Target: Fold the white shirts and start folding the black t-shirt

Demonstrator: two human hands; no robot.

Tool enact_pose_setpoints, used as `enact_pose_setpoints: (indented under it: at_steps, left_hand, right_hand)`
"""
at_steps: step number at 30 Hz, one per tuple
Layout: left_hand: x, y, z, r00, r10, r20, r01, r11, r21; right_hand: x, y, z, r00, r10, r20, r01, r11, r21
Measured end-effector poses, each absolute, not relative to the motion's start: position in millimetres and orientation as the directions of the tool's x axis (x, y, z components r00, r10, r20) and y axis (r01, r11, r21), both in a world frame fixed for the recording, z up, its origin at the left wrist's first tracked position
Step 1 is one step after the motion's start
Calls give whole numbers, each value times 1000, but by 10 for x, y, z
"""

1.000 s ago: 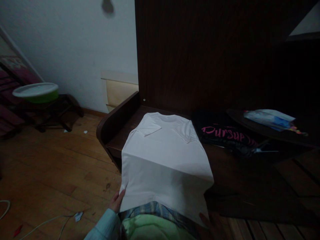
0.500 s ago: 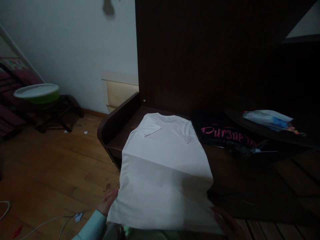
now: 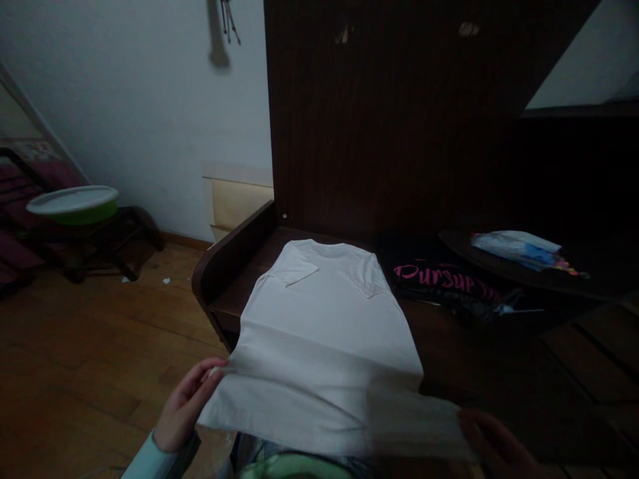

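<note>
A white T-shirt [image 3: 319, 332] lies face up on a dark wooden bench [image 3: 234, 296], its collar at the far end and both sleeves turned inward over the front. My left hand [image 3: 187, 402] pinches its left side near the hem, fingers closed on the cloth. On the opposite side my right hand [image 3: 492, 439], dim in shadow, grips the right hem corner. Between the two hands the lower part is raised off the bench and stretched sideways, with creases across it.
Dark folded cloth with pink lettering [image 3: 444, 279] lies right of the shirt, near a plastic packet [image 3: 519, 249] on a dark round surface. A green basin with a white rim [image 3: 74, 205] rests on a stool [image 3: 110, 239] at left. A tall dark panel [image 3: 379, 133] stands behind the bench.
Both hands have lifted the shirt's lower edge and pulled it wider, the left moving up and left, the right outward. The view has tilted slightly upward.
</note>
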State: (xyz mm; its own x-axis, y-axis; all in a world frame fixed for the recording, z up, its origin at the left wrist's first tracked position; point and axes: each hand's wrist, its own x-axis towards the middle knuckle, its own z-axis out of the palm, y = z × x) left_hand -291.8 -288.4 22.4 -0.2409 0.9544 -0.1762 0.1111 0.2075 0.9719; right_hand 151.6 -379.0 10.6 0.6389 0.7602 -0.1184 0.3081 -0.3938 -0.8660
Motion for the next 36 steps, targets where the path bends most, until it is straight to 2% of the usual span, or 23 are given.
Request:
enact_pose_setpoints:
  at_steps: [6, 13, 20, 25, 28, 32, 36]
  left_hand:
    - [-2725, -2554, 546, -270, 958, -93, -40, 85, 996]
    - [-2688, -1986, 746, -199, 970, 142, 43, -136, 990]
    - [-2672, -1651, 745, -167, 982, 85, 187, -53, 981]
    - [-2660, -1622, 728, -201, 977, 77, 182, -40, 982]
    - [-2682, -1604, 736, -212, 974, 86, 214, -40, 976]
    - [-2777, -1492, 696, -233, 962, 144, 335, -59, 940]
    - [-2818, -1386, 653, -196, 941, 275, 439, -167, 883]
  right_hand:
    - [1437, -3471, 542, 684, 729, -42, 206, -248, -947]
    - [1535, -3029, 941, 501, 865, 33, 209, -84, -974]
    - [1715, -2680, 862, 231, 970, 81, 370, -10, -929]
    - [1777, -2544, 718, 291, 936, 199, 571, -3, -821]
    - [1805, -2487, 663, 244, 933, 266, 676, 33, -737]
    - [1798, -2438, 627, 212, 935, 286, 687, 66, -724]
    - [1744, -2424, 627, 278, 924, 263, 691, -2, -722]
